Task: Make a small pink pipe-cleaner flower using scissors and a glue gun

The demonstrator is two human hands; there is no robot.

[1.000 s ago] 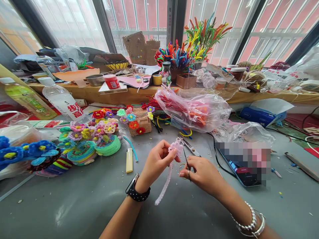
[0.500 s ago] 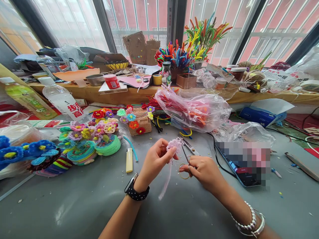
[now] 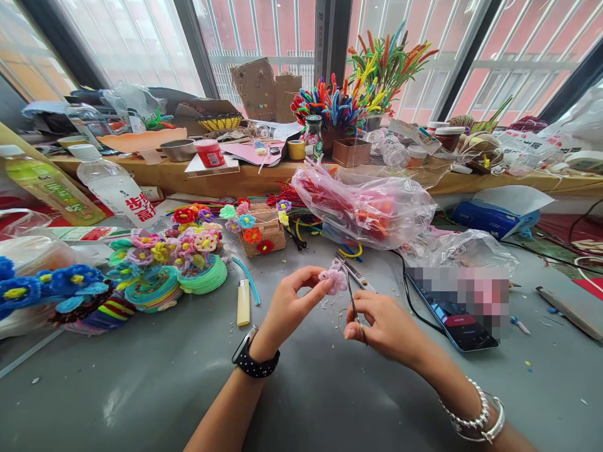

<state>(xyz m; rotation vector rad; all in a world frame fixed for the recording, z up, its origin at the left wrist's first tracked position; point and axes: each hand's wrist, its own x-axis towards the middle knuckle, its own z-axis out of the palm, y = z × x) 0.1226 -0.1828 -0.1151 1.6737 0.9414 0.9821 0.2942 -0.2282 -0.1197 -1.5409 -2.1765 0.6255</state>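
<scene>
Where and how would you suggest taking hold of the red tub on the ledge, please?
I'd grip the red tub across its round side, coming from the front and slightly above: it stands upright on a white board, its front unobstructed, while a metal bowl sits close on its left.

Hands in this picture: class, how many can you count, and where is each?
2: the left hand holds the pink fuzzy piece; to its right, the right hand holds scissors.
</scene>
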